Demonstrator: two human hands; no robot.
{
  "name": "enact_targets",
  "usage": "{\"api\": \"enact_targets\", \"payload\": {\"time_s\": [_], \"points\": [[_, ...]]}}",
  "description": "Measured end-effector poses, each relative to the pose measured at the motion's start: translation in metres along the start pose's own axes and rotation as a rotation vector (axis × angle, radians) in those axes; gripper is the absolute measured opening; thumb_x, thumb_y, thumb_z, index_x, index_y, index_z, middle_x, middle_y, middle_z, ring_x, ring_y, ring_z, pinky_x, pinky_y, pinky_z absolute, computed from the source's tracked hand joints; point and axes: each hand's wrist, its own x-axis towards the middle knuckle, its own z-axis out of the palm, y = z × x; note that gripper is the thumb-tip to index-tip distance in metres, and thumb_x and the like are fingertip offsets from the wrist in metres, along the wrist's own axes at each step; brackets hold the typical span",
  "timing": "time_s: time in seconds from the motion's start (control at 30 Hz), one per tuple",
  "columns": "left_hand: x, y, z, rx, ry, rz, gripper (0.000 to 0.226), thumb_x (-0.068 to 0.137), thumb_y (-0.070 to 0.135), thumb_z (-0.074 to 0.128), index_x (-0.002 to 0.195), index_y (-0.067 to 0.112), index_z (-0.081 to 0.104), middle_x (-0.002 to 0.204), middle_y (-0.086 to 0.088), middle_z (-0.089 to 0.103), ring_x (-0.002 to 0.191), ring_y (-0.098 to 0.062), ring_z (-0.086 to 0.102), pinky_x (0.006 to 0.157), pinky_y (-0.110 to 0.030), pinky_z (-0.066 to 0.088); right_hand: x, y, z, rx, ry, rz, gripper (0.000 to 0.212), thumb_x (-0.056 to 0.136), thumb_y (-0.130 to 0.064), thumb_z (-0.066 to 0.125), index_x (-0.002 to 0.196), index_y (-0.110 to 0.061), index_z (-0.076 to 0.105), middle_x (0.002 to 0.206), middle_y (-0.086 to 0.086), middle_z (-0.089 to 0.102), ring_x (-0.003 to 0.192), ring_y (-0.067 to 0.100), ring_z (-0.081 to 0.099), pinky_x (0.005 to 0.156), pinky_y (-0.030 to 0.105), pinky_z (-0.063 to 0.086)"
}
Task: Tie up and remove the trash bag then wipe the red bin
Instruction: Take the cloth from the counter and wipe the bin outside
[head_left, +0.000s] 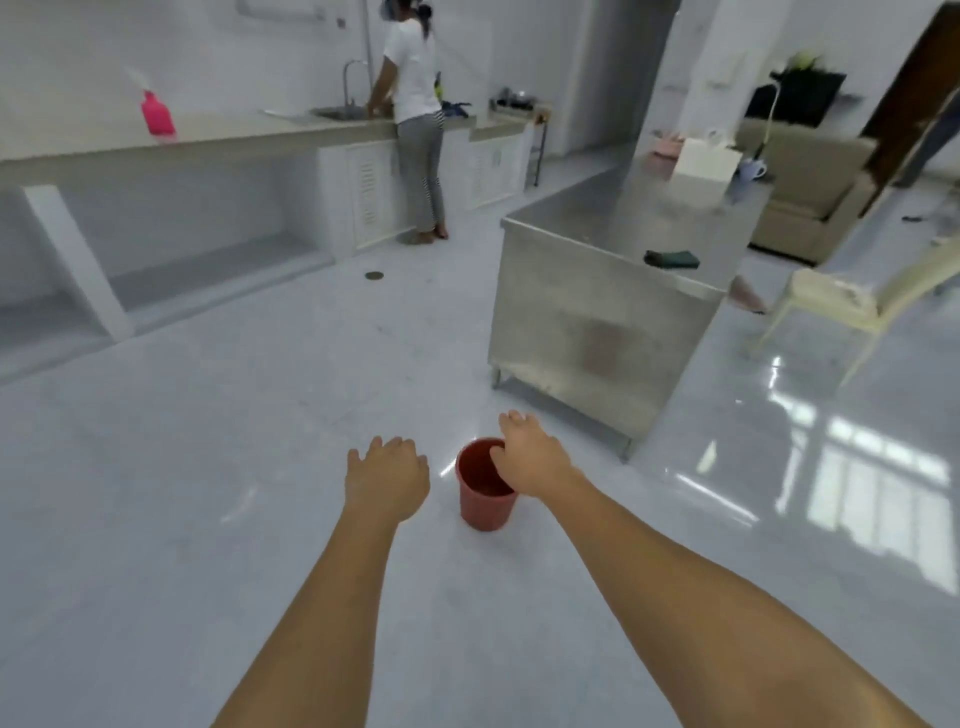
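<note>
Our red bin (485, 491) stands upright on the floor (208, 467), no bag visible inside. Our right hand (530, 460) overlaps its rim, left hand (387, 475) beside; both grips open, empty. A dark cloth (671, 258) waits on the steel desk (623, 218), likely for wiping.
</note>
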Motion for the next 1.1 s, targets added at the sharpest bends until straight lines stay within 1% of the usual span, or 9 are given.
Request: {"api": "enact_targets", "payload": {"time_s": [0.13, 0.2, 0.33, 0.47, 0.6, 0.7, 0.77, 1.0, 1.1], "points": [[0.093, 0.083, -0.058, 0.054, 0.109, 0.214, 0.037, 0.099, 0.026, 0.029, 0.122, 0.009, 0.052, 0.127, -0.007, 0.056, 0.121, -0.024, 0.045, 0.106, -0.045, 0.030, 0.057, 0.056, -0.074, 0.048, 0.097, 0.096, 0.051, 0.098, -0.023, 0.040, 0.145, -0.005, 0.030, 0.155, 0.011, 0.028, 0.144, 0.027, 0.022, 0.114, 0.045, 0.029], [0.130, 0.119, -0.081, 0.068, 0.133, 0.303, 0.038, 0.099, 0.025, 0.031, 0.126, 0.009, 0.051, 0.129, -0.008, 0.056, 0.121, -0.025, 0.047, 0.104, -0.043, 0.030, 0.080, 0.083, -0.105, 0.000, 0.127, 0.130, 0.053, 0.099, -0.020, 0.041, 0.147, -0.003, 0.027, 0.157, 0.010, 0.026, 0.146, 0.029, 0.018, 0.116, 0.044, 0.026], [0.198, 0.188, -0.116, 0.166, 0.144, 0.448, 0.033, 0.097, 0.020, 0.035, 0.120, 0.008, 0.055, 0.127, -0.012, 0.057, 0.118, -0.030, 0.050, 0.103, -0.042, 0.035, 0.110, 0.143, -0.157, -0.017, 0.156, 0.222, 0.054, 0.102, -0.018, 0.036, 0.153, -0.009, 0.018, 0.163, 0.004, 0.014, 0.150, 0.026, 0.010, 0.117, 0.047, 0.022], [0.250, 0.255, -0.124, 0.167, 0.133, 0.574, 0.034, 0.098, 0.024, 0.033, 0.117, 0.006, 0.056, 0.127, -0.017, 0.057, 0.116, -0.033, 0.051, 0.098, -0.040, 0.037, 0.136, 0.210, -0.188, -0.010, 0.163, 0.289, 0.054, 0.102, -0.023, 0.037, 0.151, -0.008, 0.021, 0.160, 0.006, 0.020, 0.147, 0.027, 0.017, 0.116, 0.044, 0.026], [0.307, 0.323, -0.115, 0.190, 0.082, 0.666, 0.034, 0.098, 0.024, 0.033, 0.119, 0.007, 0.053, 0.130, -0.015, 0.054, 0.118, -0.032, 0.049, 0.099, -0.040, 0.036, 0.176, 0.278, -0.215, -0.008, 0.197, 0.362, 0.047, 0.101, -0.025, 0.037, 0.142, -0.004, 0.032, 0.151, 0.011, 0.033, 0.139, 0.030, 0.030, 0.108, 0.049, 0.035], [0.356, 0.375, -0.113, 0.198, 0.077, 0.689, 0.037, 0.099, 0.027, 0.032, 0.126, 0.008, 0.050, 0.135, -0.014, 0.051, 0.122, -0.031, 0.047, 0.102, -0.042, 0.033, 0.222, 0.329, -0.243, -0.015, 0.215, 0.353, 0.049, 0.100, -0.027, 0.038, 0.142, -0.003, 0.033, 0.152, 0.012, 0.032, 0.138, 0.030, 0.030, 0.108, 0.050, 0.034], [0.390, 0.405, -0.114, 0.170, 0.083, 0.665, 0.037, 0.100, 0.029, 0.031, 0.125, 0.008, 0.050, 0.134, -0.014, 0.052, 0.121, -0.031, 0.047, 0.102, -0.041, 0.033, 0.255, 0.360, -0.265, -0.010, 0.226, 0.347, 0.051, 0.101, -0.029, 0.038, 0.143, -0.003, 0.032, 0.153, 0.012, 0.030, 0.139, 0.030, 0.029, 0.110, 0.050, 0.034], [0.492, 0.465, -0.112, 0.130, 0.083, 0.586, 0.039, 0.100, 0.028, 0.032, 0.131, 0.009, 0.048, 0.138, -0.012, 0.049, 0.126, -0.029, 0.044, 0.106, -0.042, 0.032, 0.361, 0.442, -0.304, -0.012, 0.193, 0.302, 0.053, 0.100, -0.028, 0.038, 0.147, -0.005, 0.028, 0.152, 0.012, 0.032, 0.138, 0.030, 0.032, 0.108, 0.049, 0.036], [0.542, 0.488, -0.101, 0.115, 0.062, 0.528, 0.040, 0.099, 0.027, 0.032, 0.131, 0.009, 0.047, 0.140, -0.011, 0.048, 0.127, -0.027, 0.043, 0.107, -0.041, 0.032, 0.410, 0.476, -0.308, -0.005, 0.175, 0.284, 0.047, 0.098, -0.026, 0.039, 0.141, -0.005, 0.036, 0.146, 0.014, 0.038, 0.132, 0.031, 0.038, 0.105, 0.048, 0.039]]}}
